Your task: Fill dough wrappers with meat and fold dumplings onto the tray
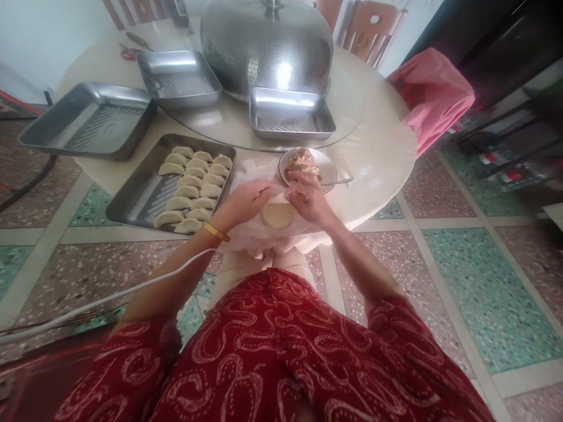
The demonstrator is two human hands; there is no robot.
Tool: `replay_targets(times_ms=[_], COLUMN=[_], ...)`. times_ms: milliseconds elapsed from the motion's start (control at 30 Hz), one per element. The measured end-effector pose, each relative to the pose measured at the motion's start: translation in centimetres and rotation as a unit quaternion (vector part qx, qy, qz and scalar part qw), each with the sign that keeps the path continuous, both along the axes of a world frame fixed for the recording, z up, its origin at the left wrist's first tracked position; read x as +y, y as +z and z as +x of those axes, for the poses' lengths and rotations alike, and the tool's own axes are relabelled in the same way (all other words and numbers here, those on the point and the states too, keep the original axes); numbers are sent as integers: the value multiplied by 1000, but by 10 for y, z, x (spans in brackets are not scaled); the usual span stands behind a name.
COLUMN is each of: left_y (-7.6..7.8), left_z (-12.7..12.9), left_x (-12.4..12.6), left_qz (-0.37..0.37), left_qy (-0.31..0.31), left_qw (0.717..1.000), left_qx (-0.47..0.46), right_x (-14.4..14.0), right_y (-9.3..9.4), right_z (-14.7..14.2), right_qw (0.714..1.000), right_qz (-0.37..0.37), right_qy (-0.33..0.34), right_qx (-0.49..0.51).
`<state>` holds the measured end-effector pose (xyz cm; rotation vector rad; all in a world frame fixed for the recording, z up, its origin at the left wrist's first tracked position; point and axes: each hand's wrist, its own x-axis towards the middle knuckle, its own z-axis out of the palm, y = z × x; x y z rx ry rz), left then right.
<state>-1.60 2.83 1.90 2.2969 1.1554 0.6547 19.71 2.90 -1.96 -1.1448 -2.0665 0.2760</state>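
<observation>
A stack of round dumpling wrappers [277, 215] lies on a white plastic bag [253, 173] at the table's near edge. My left hand [251, 198] and my right hand [307, 196] meet over the far edge of the stack, their fingers closed on a thin pale wrapper, partly hidden by the fingers. Just beyond my right hand is a plate [331, 164] of minced filling [302, 163], with a utensil handle [343, 180] sticking out to the right. Folded dumplings [188, 191] stand in rows in a metal tray [132, 199] left of my left hand.
Other metal trays [79, 140] stand at the left, with one [176, 99] farther back and another [292, 132] on the glass turntable [352, 111]. A large perforated metal dome [268, 47] sits behind them. A pink-covered chair [435, 88] is at the right. A white cable [132, 287] passes near my left arm.
</observation>
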Motion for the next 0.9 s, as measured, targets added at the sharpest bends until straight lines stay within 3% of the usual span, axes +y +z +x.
replay_targets(times_ms=[100, 233, 400, 533, 733, 800, 900], left_y=[-1, 0, 30, 51, 32, 27, 28], left_z=[-3, 0, 2, 4, 25, 33, 39], left_x=[4, 14, 10, -1, 3, 0, -13], left_qz=[-56, -71, -100, -115, -203, -238, -251], left_qy=[0, 27, 49, 37, -2, -31, -61], left_qw=[997, 992, 973, 949, 871, 862, 871], left_qx=[-60, -99, -204, -290, -447, -446, -417], right_x=[24, 46, 44, 34, 12, 4, -4], right_y=[13, 33, 73, 109, 152, 162, 171], right_z=[6, 9, 10, 11, 7, 3, 1], right_qw=[996, 980, 937, 926, 947, 949, 947], right_qz=[-62, -145, -256, -264, -251, -257, -271], right_qy=[43, 91, 112, 128, 162, 159, 136], right_qx=[40, 101, 209, 239, 120, 96, 104])
